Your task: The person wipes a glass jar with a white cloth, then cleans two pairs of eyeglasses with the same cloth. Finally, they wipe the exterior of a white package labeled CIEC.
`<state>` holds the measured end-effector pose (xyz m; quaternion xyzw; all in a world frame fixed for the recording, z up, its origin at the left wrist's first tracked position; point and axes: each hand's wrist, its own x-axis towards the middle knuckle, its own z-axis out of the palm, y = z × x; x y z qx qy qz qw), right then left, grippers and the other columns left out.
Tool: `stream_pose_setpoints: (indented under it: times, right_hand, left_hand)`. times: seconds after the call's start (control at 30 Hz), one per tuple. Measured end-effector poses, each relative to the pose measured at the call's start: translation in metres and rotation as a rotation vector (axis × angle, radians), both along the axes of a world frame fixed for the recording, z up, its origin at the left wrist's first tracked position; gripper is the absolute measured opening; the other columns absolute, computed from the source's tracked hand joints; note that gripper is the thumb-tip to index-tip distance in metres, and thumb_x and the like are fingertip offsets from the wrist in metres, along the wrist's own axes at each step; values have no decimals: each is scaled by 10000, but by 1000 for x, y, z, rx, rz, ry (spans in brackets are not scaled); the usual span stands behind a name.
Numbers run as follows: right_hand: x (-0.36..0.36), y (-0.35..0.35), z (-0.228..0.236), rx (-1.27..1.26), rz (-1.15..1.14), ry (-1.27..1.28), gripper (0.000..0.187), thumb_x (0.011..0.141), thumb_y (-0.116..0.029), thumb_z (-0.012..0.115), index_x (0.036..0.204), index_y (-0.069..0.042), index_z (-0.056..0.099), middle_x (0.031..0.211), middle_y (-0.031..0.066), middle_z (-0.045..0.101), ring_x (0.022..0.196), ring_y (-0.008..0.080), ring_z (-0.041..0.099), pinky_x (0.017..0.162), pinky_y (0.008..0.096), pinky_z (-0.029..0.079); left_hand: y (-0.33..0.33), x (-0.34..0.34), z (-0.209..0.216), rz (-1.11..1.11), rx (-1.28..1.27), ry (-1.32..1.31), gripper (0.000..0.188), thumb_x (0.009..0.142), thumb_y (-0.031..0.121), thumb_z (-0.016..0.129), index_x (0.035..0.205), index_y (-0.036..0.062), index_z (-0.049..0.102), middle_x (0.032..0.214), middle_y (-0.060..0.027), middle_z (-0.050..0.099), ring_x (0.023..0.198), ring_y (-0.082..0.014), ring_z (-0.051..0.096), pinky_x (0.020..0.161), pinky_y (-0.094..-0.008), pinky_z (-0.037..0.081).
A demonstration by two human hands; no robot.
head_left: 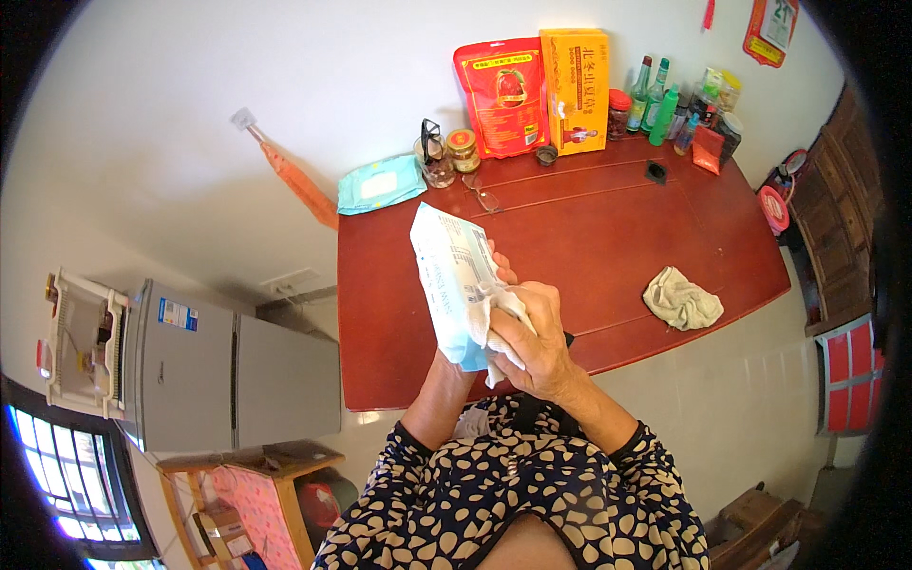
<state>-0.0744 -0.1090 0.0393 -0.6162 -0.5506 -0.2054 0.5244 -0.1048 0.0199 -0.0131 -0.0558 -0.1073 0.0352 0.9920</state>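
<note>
My left hand [503, 265] grips a white and light-blue soft pack [448, 275], held up tilted over the table's near edge. Most of that hand is hidden behind the pack; its fingertips curl round the right side. Bunched in my right hand [541, 347] is a thin white wipe [501, 318]. The fingers are closed around the wipe and press it against the pack's lower right part. The pack's face carries small print.
On the red-brown table [570, 256] lie a crumpled beige cloth [682, 298], glasses [483, 195] and a turquoise wipes pack [382, 184]. Along the wall stand a red pouch [503, 100], a yellow box [576, 93], jars and green bottles [654, 100]. A grey fridge [233, 370] stands left.
</note>
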Motion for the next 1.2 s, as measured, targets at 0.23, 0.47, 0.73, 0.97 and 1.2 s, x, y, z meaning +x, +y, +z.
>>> stream_pose_setpoints:
  times: [0.23, 0.47, 0.73, 0.97, 1.2]
  right_hand:
    - [-7, -13, -15, -47, 22, -104, 323, 668, -131, 770, 986, -147, 713, 1088, 58, 576, 971, 274, 508, 813, 368, 463]
    - [4, -40, 5, -105, 101, 272, 399, 674, -53, 756, 1063, -52, 670, 1017, 115, 588, 891, 271, 568, 768, 345, 473]
    - [4, 12, 0, 20, 4, -77, 422, 638, -65, 754, 1048, -104, 660, 1148, 81, 560, 1108, 254, 484, 914, 397, 394]
    - [35, 18, 6, 32, -177, 104, 419, 662, 42, 674, 1065, -55, 613, 1077, 131, 597, 995, 316, 539, 898, 432, 406]
    - [26, 13, 10, -45, -161, -13, 388, 761, -82, 652, 1145, -54, 598, 1120, 132, 615, 1009, 304, 546, 889, 416, 403]
  left_hand:
    - [-1, -8, 7, -152, -165, -44, 579, 876, 367, 629, 1304, 54, 397, 1203, -145, 461, 1101, -272, 481, 973, -488, 428]
    - [2, -11, 18, -12, 201, 22, 679, 899, 438, 579, 1364, -8, 362, 1189, -189, 514, 1105, -322, 529, 933, -412, 512]
    - [-10, -19, 18, 437, 874, 213, 671, 928, 548, 463, 1371, 47, 404, 1196, -160, 547, 1078, -246, 579, 874, -356, 538]
    - [-11, -39, 15, 180, 623, 197, 659, 928, 551, 461, 1354, 50, 421, 1178, -151, 558, 1059, -239, 588, 857, -353, 542]
    - [-9, -37, 8, 47, 477, 188, 647, 928, 554, 459, 1337, 53, 438, 1160, -142, 569, 1040, -232, 596, 841, -350, 547]
